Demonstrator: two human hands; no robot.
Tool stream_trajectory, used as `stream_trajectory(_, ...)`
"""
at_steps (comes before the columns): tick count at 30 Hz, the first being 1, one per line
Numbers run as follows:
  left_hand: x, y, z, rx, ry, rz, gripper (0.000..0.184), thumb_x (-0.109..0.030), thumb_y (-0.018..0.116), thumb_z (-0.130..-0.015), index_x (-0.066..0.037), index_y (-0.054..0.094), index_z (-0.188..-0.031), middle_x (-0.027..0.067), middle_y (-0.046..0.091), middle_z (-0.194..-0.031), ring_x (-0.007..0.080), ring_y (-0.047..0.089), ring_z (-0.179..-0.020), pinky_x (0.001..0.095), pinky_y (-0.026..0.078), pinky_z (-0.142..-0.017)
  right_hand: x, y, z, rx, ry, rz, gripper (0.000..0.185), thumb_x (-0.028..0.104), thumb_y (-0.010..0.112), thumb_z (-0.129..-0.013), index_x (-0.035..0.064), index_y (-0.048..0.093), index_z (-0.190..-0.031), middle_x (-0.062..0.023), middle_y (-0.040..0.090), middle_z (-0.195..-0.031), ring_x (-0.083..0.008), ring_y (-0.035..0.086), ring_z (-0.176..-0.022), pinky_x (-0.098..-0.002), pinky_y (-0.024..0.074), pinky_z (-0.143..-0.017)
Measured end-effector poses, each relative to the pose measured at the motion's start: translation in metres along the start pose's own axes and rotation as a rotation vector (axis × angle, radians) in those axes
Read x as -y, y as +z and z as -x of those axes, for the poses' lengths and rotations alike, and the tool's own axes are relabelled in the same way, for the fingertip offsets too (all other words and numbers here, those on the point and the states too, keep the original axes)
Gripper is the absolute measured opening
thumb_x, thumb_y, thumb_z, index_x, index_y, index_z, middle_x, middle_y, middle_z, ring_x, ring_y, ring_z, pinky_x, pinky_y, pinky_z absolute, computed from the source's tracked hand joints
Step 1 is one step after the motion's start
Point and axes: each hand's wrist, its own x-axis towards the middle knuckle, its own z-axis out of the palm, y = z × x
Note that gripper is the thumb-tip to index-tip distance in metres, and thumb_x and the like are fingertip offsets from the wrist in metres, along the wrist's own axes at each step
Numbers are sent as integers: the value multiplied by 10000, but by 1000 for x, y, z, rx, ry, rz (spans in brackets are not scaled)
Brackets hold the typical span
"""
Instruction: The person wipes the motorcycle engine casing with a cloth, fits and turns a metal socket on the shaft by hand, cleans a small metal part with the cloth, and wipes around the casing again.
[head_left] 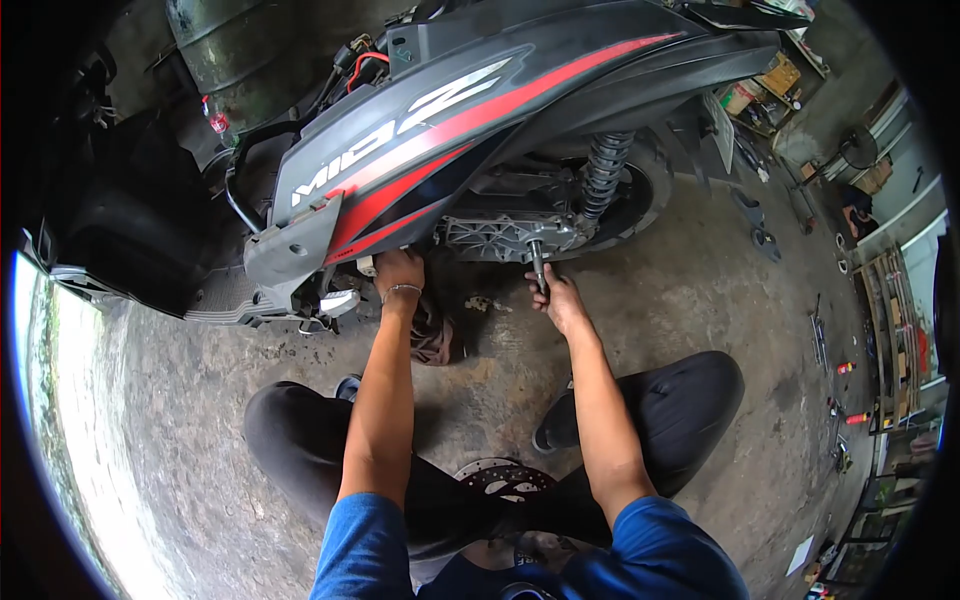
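Observation:
A scooter with a dark body panel and red stripes stands across the upper part of the head view. My left hand is at the panel's lower edge, fingers curled; whatever they grip is hidden. My right hand is closed around a short metal rod-like tool, whose upper end meets the round boss on the scooter's bare transmission case. Above that case are the coil-spring shock absorber and the rear wheel. A crumpled brown cloth lies on the floor beside my left wrist.
A perforated brake disc lies between my legs on the concrete floor. Several tools are scattered at right, near a wooden rack. Slippers lie behind the scooter. A metal drum stands at the upper left.

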Motion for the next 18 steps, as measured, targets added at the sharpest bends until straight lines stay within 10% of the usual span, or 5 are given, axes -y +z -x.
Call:
stream_trajectory(5,-4,-6,2,-35,23,8,352,-280,411,-853,3,555,-703,215,593,-689,390,574,-622,457,456,-539,-18,13,-4,-410,-581,1403,189,162,558,-780,-14,590,-844,-89,588,-748,-242,507,-499,-366,436,-507)
stream_trajectory(8,-3,-2,-1,1,-7,35,358,-281,405,-856,11,553,-711,221,593,-704,395,572,-633,460,454,-547,-22,51,3,-343,-446,1475,349,95,593,-642,-55,534,-952,-168,557,-857,-300,558,-726,-408,461,-596)
stream_trajectory(10,1,0,-1,32,-43,51,365,-282,399,-859,20,551,-720,227,592,-720,400,570,-643,463,452,-554,-38,68,-6,-677,-697,1704,470,121,594,-672,-119,442,-1046,-245,513,-940,-321,551,-820,-413,468,-648)
stream_trajectory(18,-4,-12,-1,107,-15,55,374,-279,391,-863,35,550,-736,236,589,-732,419,560,-653,473,446,-570,-19,87,-10,-846,-570,1604,557,206,613,-709,-115,377,-1098,-212,517,-975,-339,549,-578,-402,469,-581)
